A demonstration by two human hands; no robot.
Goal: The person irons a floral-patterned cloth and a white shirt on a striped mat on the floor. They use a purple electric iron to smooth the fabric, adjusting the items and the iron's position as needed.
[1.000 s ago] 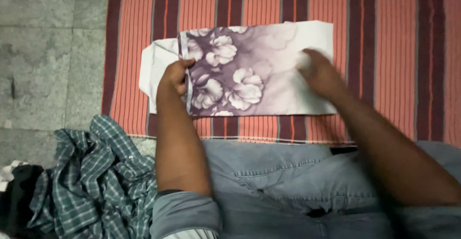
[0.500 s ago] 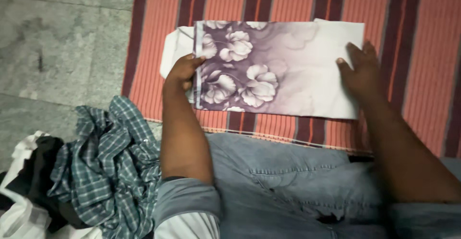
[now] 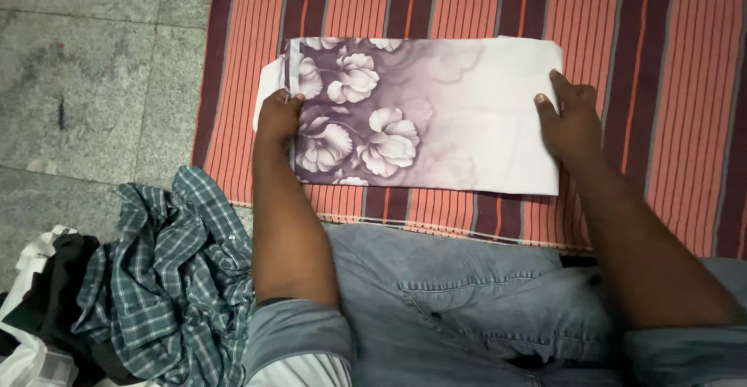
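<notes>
A folded cloth (image 3: 451, 115), white with a purple flower print, lies flat on a striped orange and maroon mat (image 3: 654, 84). My left hand (image 3: 278, 116) pinches the cloth's left folded edge between thumb and fingers. At the cloth's right edge my right hand (image 3: 572, 119) rests, fingers curled over the border and gripping it. Both forearms reach out over my lap in grey jeans (image 3: 467, 301).
A crumpled green checked shirt (image 3: 171, 278) lies on the floor at my left knee. Beside it sit dark and white clothes (image 3: 39, 317). Grey stone floor (image 3: 93, 76) runs along the mat's left side.
My right hand has slid from the cloth's middle right out to its right edge. The left hand keeps its hold on the left fold. The view has shifted a little.
</notes>
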